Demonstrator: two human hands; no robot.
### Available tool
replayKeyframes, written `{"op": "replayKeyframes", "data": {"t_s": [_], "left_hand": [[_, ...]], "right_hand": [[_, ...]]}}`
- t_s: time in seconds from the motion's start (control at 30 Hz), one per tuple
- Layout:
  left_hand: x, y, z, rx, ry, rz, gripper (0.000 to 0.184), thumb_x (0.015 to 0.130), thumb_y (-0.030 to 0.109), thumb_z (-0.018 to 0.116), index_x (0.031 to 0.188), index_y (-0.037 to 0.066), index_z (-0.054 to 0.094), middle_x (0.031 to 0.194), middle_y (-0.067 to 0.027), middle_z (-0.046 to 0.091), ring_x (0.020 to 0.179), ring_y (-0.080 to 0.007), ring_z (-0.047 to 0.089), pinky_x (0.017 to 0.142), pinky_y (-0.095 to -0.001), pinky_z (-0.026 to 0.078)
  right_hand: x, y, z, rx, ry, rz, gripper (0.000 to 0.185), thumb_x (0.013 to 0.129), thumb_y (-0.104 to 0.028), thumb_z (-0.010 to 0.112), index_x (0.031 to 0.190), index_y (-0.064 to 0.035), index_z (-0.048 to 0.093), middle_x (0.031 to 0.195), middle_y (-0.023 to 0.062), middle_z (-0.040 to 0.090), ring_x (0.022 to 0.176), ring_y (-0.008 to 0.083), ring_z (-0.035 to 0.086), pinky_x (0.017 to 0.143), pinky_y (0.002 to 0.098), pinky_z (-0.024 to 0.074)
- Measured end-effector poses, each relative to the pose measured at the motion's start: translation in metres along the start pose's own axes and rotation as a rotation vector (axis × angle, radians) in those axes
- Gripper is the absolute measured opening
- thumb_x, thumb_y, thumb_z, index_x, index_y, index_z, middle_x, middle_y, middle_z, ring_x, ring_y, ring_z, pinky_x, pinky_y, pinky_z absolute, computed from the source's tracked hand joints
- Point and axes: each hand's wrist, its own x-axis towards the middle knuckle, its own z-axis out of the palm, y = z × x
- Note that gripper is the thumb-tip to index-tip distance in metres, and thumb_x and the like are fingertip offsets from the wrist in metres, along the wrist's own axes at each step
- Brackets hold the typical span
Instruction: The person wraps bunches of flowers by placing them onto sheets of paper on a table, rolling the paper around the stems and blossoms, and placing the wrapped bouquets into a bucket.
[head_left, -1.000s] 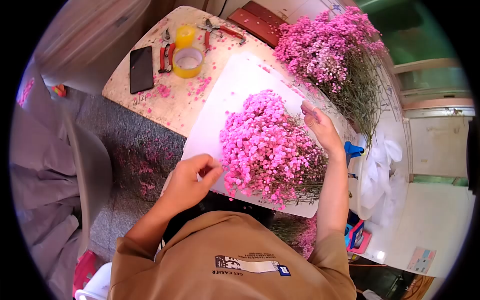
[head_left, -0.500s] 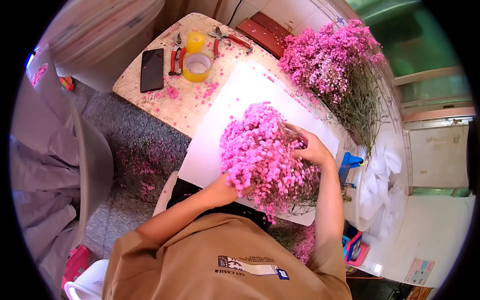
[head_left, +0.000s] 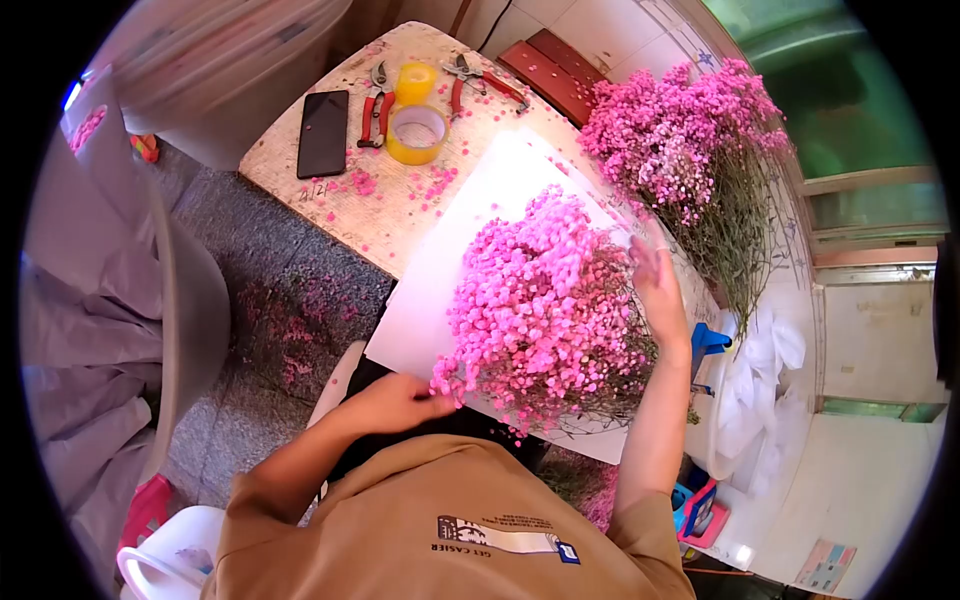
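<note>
A bunch of pink flowers (head_left: 545, 310) lies on white paper (head_left: 425, 300), its blossoms toward the upper left and its green stems toward the lower right. At the bunch's lower left edge, my left hand (head_left: 400, 403) has its fingers closed at a small cluster of blossoms; its fingertips are partly hidden. My right hand (head_left: 657, 285) is raised beside the bunch's upper right side, its fingers stretched out and slightly blurred, with nothing in them.
On the wooden table (head_left: 290, 135) are a phone (head_left: 323, 134), two tape rolls (head_left: 417, 134) and red-handled pruners (head_left: 377, 112). Another pink bunch (head_left: 680, 140) lies at the upper right. Grey bins stand left; white plastic (head_left: 760, 380) is at right.
My right hand has let go of the bunch and moved right, its fingers opening. My left hand has drawn back to the bunch's lower left edge. The blossoms are more spread out.
</note>
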Motion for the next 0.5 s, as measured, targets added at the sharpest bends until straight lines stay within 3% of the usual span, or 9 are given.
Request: {"op": "replayKeyframes", "data": {"t_s": [0.07, 0.1, 0.2, 0.23, 0.3, 0.37, 0.43, 0.5], "left_hand": [[-0.011, 0.004, 0.007, 0.281, 0.040, 0.162, 0.062, 0.094, 0.057, 0.062, 0.120, 0.000, 0.070, 0.116, -0.0277, 0.068, 0.109, -0.0415, 0.066, 0.096, -0.0480, 0.051], [-0.005, 0.000, 0.016, 0.378, 0.159, 0.316, 0.064, 0.094, 0.055, 0.064, 0.126, 0.000, 0.066, 0.119, -0.0272, 0.066, 0.114, -0.0422, 0.063, 0.098, -0.0491, 0.050], [0.019, 0.025, 0.024, 0.386, 0.142, 0.300, 0.062, 0.097, 0.051, 0.063, 0.133, 0.000, 0.060, 0.120, -0.0226, 0.068, 0.115, -0.0364, 0.064, 0.101, -0.0469, 0.048], [0.038, 0.027, 0.028, 0.003, 0.106, 0.306, 0.059, 0.099, 0.048, 0.063, 0.135, 0.001, 0.059, 0.121, -0.0198, 0.068, 0.115, -0.0322, 0.064, 0.103, -0.0452, 0.048], [0.060, 0.042, 0.027, -0.391, 0.074, 0.311, 0.057, 0.101, 0.045, 0.062, 0.136, 0.001, 0.057, 0.123, -0.0170, 0.068, 0.115, -0.0280, 0.064, 0.104, -0.0434, 0.047], [0.069, 0.058, 0.015, -0.578, 0.100, 0.228, 0.053, 0.101, 0.036, 0.067, 0.144, 0.007, 0.054, 0.135, -0.0073, 0.063, 0.125, -0.0183, 0.054, 0.108, -0.0366, 0.043], [0.069, 0.061, 0.006, -0.546, 0.090, 0.238, 0.051, 0.101, 0.033, 0.067, 0.143, 0.006, 0.055, 0.134, -0.0077, 0.064, 0.124, -0.0181, 0.055, 0.107, -0.0368, 0.044], [0.070, 0.055, 0.006, -0.502, 0.065, 0.242, 0.048, 0.101, 0.030, 0.067, 0.141, 0.006, 0.056, 0.134, -0.0082, 0.064, 0.123, -0.0179, 0.056, 0.106, -0.0370, 0.045]], "right_hand": [[0.024, -0.003, 0.009, -0.074, -0.006, 0.013, 0.097, 0.093, -0.061, 0.065, 0.161, -0.0047, 0.024, 0.157, 0.0249, 0.041, 0.147, 0.0348, 0.040, 0.122, 0.0400, 0.0273], [0.038, -0.003, 0.016, -0.145, -0.007, 0.029, 0.089, 0.096, -0.059, 0.061, 0.158, -0.0030, 0.029, 0.155, 0.0256, 0.044, 0.145, 0.0349, 0.042, 0.121, 0.0402, 0.0290], [0.071, 0.005, 0.041, -0.351, 0.010, 0.067, 0.071, 0.104, -0.054, 0.048, 0.148, 0.0023, 0.046, 0.147, 0.0277, 0.053, 0.139, 0.0353, 0.050, 0.118, 0.0408, 0.0342], [0.076, 0.010, 0.049, -0.422, 0.020, 0.082, 0.068, 0.107, -0.052, 0.044, 0.145, 0.0040, 0.051, 0.144, 0.0284, 0.056, 0.137, 0.0354, 0.053, 0.117, 0.0409, 0.0359], [0.081, 0.043, 0.075, -0.574, -0.192, 0.086, 0.055, 0.110, -0.039, 0.038, 0.142, 0.0014, 0.055, 0.144, 0.0257, 0.057, 0.133, 0.0369, 0.055, 0.113, 0.0424, 0.0408], [0.044, -0.013, 0.112, -0.837, -0.281, 0.114, 0.043, 0.106, -0.027, 0.045, 0.137, 0.0007, 0.058, 0.127, 0.0274, 0.065, 0.119, 0.0434, 0.060, 0.106, 0.0448, 0.0450], [0.010, -0.013, 0.103, -0.803, -0.345, -0.119, 0.038, 0.102, -0.017, 0.049, 0.135, -0.0005, 0.058, 0.114, 0.0267, 0.066, 0.109, 0.0473, 0.059, 0.100, 0.0457, 0.0468], [-0.014, -0.063, 0.096, -0.609, -0.433, 0.077, 0.060, 0.089, -0.024, 0.072, 0.140, -0.0016, 0.053, 0.120, 0.0238, 0.062, 0.113, 0.0463, 0.057, 0.105, 0.0472, 0.0440]]}}
